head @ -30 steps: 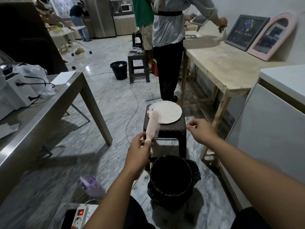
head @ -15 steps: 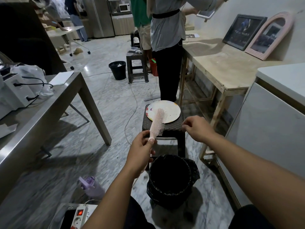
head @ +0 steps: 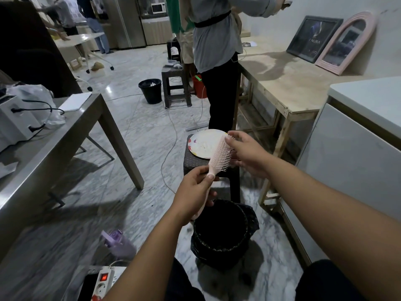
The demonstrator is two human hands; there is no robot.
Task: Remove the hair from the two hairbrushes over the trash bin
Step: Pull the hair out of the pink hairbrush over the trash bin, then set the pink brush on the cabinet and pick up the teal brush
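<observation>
My left hand [head: 194, 191] grips the handle of a pink hairbrush [head: 219, 156], whose head points up and away, bristles facing right. My right hand [head: 247, 152] is at the brush head, thumb on its top end and fingers spread against the bristles. The brush sits above the near edge of a dark stool [head: 195, 164] and just beyond a trash bin [head: 221, 233] lined with a black bag, which stands on the floor below my hands. I cannot see any hair on the bristles. Only one hairbrush is in view.
A round plate [head: 204, 143] lies on the stool. A person in dark trousers [head: 219, 90] stands right behind it. A steel table [head: 65, 135] is at left, a wooden bench [head: 288, 88] and white cabinet [head: 351, 161] at right. A purple bottle [head: 118, 245] and power strip [head: 102, 283] lie near my knees.
My right hand has moved left from beside the stool onto the brush head. My left hand has lifted the brush slightly and tilted its head toward the right hand.
</observation>
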